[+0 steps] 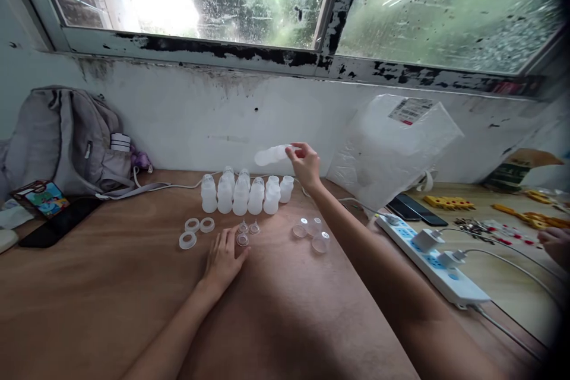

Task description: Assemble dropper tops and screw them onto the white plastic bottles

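My right hand (304, 164) is raised near the wall, its fingers closed on the end of a white translucent bottle (268, 156) tilted almost sideways. Below it stand several white bottles (240, 197) in rows; some have clear domed tops, while those at the right end look open. My left hand (224, 258) lies on the brown table (111, 291) with fingers spread, its fingertips beside a few clear nipples (243, 239). To its left are three white rings (187, 240). Several clear domed caps (320, 242) lie to the right of the nipples.
A grey backpack (66, 136) and a black phone (60, 222) are at the left. To the right are a plastic bag (396, 148), a white power strip (439, 267) with cables, phones (412, 209) and yellow parts (449, 203). Another person's hand (556, 245) shows at the right edge.
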`<state>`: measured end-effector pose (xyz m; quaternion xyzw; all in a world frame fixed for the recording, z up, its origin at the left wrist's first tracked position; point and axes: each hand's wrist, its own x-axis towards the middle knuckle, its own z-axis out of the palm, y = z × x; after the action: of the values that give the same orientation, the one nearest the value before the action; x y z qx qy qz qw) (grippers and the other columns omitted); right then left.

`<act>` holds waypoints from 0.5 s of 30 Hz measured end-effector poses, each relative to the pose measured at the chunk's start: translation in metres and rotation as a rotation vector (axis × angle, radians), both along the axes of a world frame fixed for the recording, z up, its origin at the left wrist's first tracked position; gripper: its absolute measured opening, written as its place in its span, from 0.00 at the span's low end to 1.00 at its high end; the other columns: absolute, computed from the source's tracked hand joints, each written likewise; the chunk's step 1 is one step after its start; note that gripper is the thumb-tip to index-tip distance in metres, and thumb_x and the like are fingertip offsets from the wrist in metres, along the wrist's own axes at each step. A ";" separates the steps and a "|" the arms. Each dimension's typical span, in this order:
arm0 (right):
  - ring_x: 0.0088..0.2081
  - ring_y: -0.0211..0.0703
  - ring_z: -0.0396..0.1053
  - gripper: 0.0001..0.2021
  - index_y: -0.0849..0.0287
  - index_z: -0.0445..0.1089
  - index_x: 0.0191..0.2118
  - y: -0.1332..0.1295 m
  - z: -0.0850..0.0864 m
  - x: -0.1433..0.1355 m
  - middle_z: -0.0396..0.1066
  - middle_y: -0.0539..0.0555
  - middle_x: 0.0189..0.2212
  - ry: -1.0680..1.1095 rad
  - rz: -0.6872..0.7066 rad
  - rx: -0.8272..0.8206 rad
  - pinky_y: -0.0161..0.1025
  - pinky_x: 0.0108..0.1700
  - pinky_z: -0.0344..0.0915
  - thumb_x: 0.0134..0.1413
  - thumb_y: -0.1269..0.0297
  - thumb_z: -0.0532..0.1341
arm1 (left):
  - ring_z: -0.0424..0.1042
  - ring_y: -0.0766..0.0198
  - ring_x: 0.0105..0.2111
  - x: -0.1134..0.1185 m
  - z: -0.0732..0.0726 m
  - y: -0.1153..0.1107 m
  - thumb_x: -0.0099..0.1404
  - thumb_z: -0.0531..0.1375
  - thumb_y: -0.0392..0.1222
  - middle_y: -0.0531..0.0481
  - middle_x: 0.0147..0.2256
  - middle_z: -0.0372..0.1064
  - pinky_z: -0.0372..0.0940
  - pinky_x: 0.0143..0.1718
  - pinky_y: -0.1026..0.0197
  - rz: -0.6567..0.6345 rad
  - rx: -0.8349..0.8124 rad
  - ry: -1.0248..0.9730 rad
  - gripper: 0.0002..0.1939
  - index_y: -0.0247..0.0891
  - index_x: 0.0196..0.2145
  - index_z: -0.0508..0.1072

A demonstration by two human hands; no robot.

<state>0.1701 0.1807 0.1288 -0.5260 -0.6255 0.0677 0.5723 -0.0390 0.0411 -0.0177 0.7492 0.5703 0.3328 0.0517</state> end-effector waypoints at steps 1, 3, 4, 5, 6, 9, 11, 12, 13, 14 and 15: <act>0.31 0.40 0.65 0.19 0.60 0.67 0.40 0.006 -0.002 -0.005 0.68 0.54 0.29 -0.096 -0.004 -0.027 0.37 0.35 0.61 0.46 0.52 0.54 | 0.61 0.57 0.43 0.001 0.000 -0.001 0.57 0.52 0.46 0.46 0.43 0.60 0.58 0.43 0.54 0.009 -0.003 0.021 0.21 0.40 0.48 0.58; 0.32 0.40 0.65 0.17 0.59 0.67 0.40 0.016 -0.007 -0.016 0.69 0.54 0.29 -0.261 0.005 -0.108 0.37 0.36 0.60 0.47 0.54 0.54 | 0.61 0.57 0.43 0.001 -0.001 -0.001 0.57 0.51 0.46 0.46 0.43 0.60 0.58 0.43 0.54 0.027 -0.011 0.053 0.20 0.40 0.48 0.59; 0.33 0.41 0.65 0.17 0.59 0.67 0.41 0.021 -0.011 -0.021 0.69 0.54 0.30 -0.330 0.011 -0.155 0.37 0.37 0.59 0.48 0.55 0.54 | 0.61 0.57 0.42 0.001 -0.001 -0.001 0.58 0.51 0.46 0.46 0.43 0.60 0.58 0.42 0.54 0.038 -0.018 0.063 0.20 0.39 0.47 0.59; 0.34 0.41 0.65 0.17 0.58 0.67 0.41 0.025 -0.014 -0.026 0.69 0.54 0.31 -0.397 0.014 -0.206 0.37 0.37 0.58 0.49 0.55 0.53 | 0.61 0.57 0.42 0.001 -0.001 -0.001 0.58 0.51 0.46 0.46 0.43 0.61 0.58 0.42 0.54 0.048 -0.026 0.070 0.19 0.39 0.47 0.59; 0.36 0.41 0.64 0.16 0.57 0.67 0.42 0.028 -0.017 -0.030 0.69 0.54 0.32 -0.460 0.016 -0.259 0.37 0.38 0.58 0.49 0.56 0.53 | 0.61 0.57 0.42 0.001 -0.001 -0.001 0.58 0.51 0.46 0.46 0.42 0.61 0.58 0.42 0.55 0.057 -0.036 0.075 0.19 0.39 0.47 0.60; 0.39 0.44 0.63 0.16 0.56 0.67 0.42 0.035 -0.025 -0.041 0.70 0.54 0.33 -0.591 0.025 -0.398 0.37 0.38 0.57 0.49 0.56 0.54 | 0.61 0.57 0.42 -0.001 0.000 0.001 0.58 0.51 0.45 0.47 0.42 0.61 0.58 0.42 0.56 0.079 -0.060 0.080 0.18 0.38 0.46 0.61; 0.39 0.45 0.63 0.16 0.56 0.67 0.41 0.039 -0.029 -0.046 0.70 0.54 0.31 -0.624 0.035 -0.449 0.38 0.38 0.56 0.47 0.56 0.56 | 0.60 0.57 0.42 -0.002 0.000 0.001 0.58 0.51 0.45 0.47 0.42 0.61 0.57 0.42 0.56 0.085 -0.067 0.082 0.18 0.38 0.45 0.61; 0.38 0.45 0.64 0.16 0.56 0.68 0.40 0.040 -0.030 -0.048 0.70 0.54 0.31 -0.629 0.037 -0.466 0.38 0.38 0.56 0.46 0.56 0.56 | 0.60 0.57 0.42 -0.003 0.000 0.002 0.58 0.51 0.44 0.47 0.42 0.61 0.57 0.43 0.56 0.088 -0.069 0.084 0.18 0.38 0.45 0.61; 0.38 0.46 0.64 0.16 0.57 0.67 0.40 0.042 -0.031 -0.050 0.70 0.54 0.30 -0.636 0.037 -0.482 0.38 0.37 0.56 0.45 0.55 0.57 | 0.60 0.57 0.42 -0.003 0.000 0.002 0.58 0.51 0.44 0.47 0.42 0.61 0.57 0.43 0.56 0.090 -0.072 0.086 0.18 0.38 0.45 0.61; 0.37 0.46 0.64 0.16 0.57 0.67 0.40 0.043 -0.031 -0.051 0.70 0.54 0.29 -0.642 0.035 -0.497 0.38 0.37 0.56 0.45 0.55 0.57 | 0.60 0.57 0.42 -0.003 0.000 0.002 0.58 0.51 0.44 0.47 0.42 0.61 0.57 0.43 0.56 0.090 -0.076 0.088 0.18 0.38 0.45 0.61; 0.37 0.45 0.64 0.17 0.57 0.67 0.40 0.044 -0.030 -0.052 0.70 0.54 0.29 -0.647 0.031 -0.509 0.38 0.37 0.56 0.45 0.55 0.57 | 0.60 0.57 0.42 -0.003 -0.001 0.002 0.58 0.51 0.44 0.47 0.42 0.61 0.57 0.43 0.56 0.089 -0.081 0.090 0.18 0.38 0.45 0.61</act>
<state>0.1185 0.2250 0.0984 -0.6353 -0.7445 0.0601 0.1965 -0.0423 0.0431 -0.0185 0.7347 0.6176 0.2774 0.0414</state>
